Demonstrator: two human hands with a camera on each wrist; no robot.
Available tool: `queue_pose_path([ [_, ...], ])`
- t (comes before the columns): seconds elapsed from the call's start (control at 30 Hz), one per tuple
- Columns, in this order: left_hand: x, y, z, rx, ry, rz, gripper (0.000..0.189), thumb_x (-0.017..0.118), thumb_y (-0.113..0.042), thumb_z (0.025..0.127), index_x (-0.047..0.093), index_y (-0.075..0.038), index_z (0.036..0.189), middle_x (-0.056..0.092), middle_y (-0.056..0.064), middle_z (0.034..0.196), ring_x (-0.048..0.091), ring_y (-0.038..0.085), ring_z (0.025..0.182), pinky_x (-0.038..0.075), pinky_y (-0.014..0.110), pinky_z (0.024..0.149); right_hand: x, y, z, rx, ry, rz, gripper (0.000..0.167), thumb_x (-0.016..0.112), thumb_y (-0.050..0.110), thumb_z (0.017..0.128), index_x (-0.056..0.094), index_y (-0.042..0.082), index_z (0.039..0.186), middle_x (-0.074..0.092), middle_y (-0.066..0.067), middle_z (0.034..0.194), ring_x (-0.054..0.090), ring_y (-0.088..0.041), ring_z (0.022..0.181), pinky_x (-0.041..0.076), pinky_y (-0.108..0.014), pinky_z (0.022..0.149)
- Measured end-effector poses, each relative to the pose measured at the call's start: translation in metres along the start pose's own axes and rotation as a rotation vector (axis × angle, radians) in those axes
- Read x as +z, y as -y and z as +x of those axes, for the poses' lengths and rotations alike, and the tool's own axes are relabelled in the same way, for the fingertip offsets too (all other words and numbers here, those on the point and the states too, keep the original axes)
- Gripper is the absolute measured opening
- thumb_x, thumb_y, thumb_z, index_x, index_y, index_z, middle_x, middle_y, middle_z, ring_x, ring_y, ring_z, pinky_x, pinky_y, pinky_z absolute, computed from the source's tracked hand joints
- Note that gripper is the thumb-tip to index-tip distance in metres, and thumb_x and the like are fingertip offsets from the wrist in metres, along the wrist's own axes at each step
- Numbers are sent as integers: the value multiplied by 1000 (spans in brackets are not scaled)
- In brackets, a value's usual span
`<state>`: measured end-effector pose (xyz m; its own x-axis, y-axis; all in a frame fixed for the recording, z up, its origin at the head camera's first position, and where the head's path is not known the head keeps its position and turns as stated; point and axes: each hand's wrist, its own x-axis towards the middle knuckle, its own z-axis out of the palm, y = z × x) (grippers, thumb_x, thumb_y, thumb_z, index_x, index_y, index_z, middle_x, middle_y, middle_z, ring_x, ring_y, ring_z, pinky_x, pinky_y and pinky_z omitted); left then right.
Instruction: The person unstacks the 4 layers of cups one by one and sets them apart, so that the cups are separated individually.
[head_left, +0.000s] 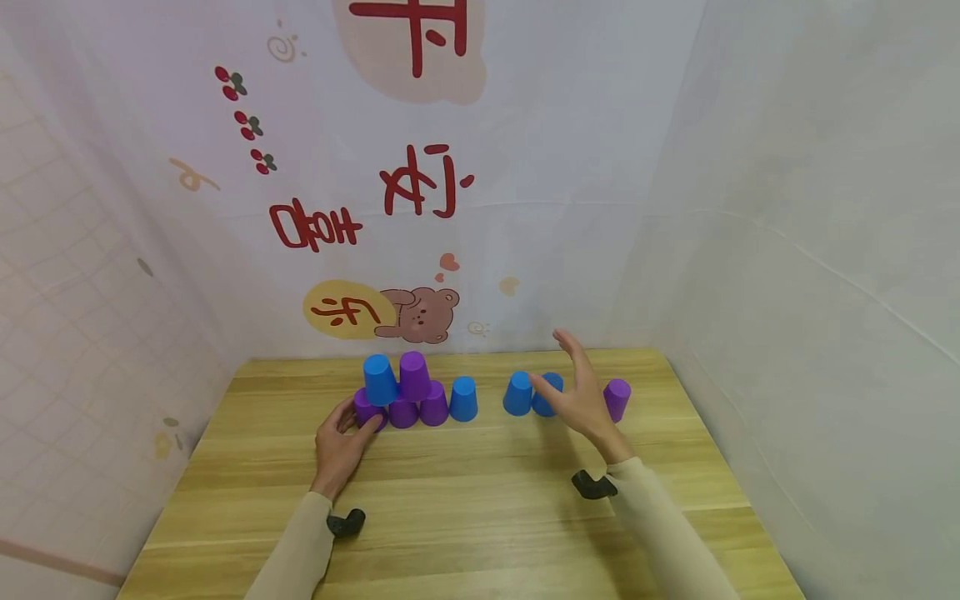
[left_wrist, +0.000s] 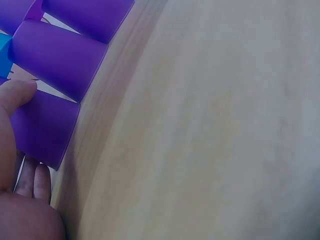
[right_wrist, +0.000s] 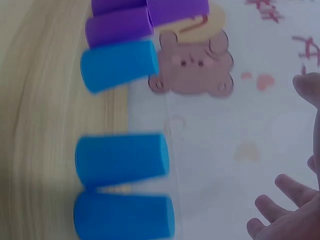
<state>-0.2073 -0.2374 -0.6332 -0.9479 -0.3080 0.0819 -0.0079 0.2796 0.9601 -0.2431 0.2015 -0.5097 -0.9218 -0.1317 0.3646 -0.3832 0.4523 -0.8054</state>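
Note:
My left hand (head_left: 341, 448) grips the leftmost purple cup (left_wrist: 47, 127) of a bottom row, thumb in front and fingers round its outer side. Beside it stand two more upside-down purple cups (head_left: 433, 405) and a blue cup (head_left: 464, 400). A blue cup (head_left: 381, 382) and a purple cup (head_left: 414, 379) sit on top of the purple ones as a second level. Fingers spread and holding nothing, my right hand (head_left: 583, 406) hovers by two upside-down blue cups (right_wrist: 122, 159) and overlaps the right one in the head view.
Right of the right hand stands a lone purple cup (head_left: 617, 398). All the cups are near the back edge of the wooden table (head_left: 465, 508). Behind it hangs a white printed cloth (head_left: 570, 167) with a bear picture, and pale cloth walls rise on both sides.

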Motion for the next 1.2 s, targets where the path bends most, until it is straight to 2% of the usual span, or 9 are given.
queue_pose_path([
  [0.07,0,0,0,0,2,0,69,92,-26,98,64,-14,159,69,14,160,63,-7,128,51,3,108,11,5,3,-5,26,13,91,85,35,102,35,27,177,41,-10,183,36,-43,170,32,-81,134],
  [0.23,-1,0,0,3,5,1,69,92,-26,99,63,-13,160,68,15,161,67,23,143,51,3,109,43,15,9,-37,93,30,91,86,37,101,35,27,176,44,-7,181,38,-40,169,35,-77,135],
  [0.33,0,-1,0,6,9,6,69,91,-26,99,62,-12,161,68,16,161,66,31,146,51,4,109,63,22,12,-61,135,28,91,86,38,101,36,26,176,46,-5,180,40,-38,169,37,-74,136],
  [0.53,1,-1,-2,4,6,10,69,91,-26,100,62,-11,161,68,17,160,67,30,145,52,7,111,96,37,15,-67,209,30,90,86,37,101,38,25,176,47,-5,180,42,-36,168,38,-71,136],
  [0.83,1,1,-1,-5,11,16,70,91,-27,100,61,-11,161,68,16,160,67,32,145,50,5,109,132,51,24,-64,267,31,88,85,42,102,39,23,175,49,-3,178,47,-32,166,45,-65,135],
  [1.03,-1,0,-1,-14,16,7,73,90,-28,100,58,-10,164,66,18,162,65,34,148,49,2,108,153,57,34,-93,286,84,85,85,37,103,41,20,173,53,-10,175,51,-37,162,48,-61,134],
  [1.2,-1,0,0,-15,18,2,74,91,-29,99,59,-11,163,67,18,162,65,30,146,48,-1,106,167,63,40,-94,298,64,81,85,31,103,43,14,171,57,-14,172,56,-37,159,52,-57,131],
])
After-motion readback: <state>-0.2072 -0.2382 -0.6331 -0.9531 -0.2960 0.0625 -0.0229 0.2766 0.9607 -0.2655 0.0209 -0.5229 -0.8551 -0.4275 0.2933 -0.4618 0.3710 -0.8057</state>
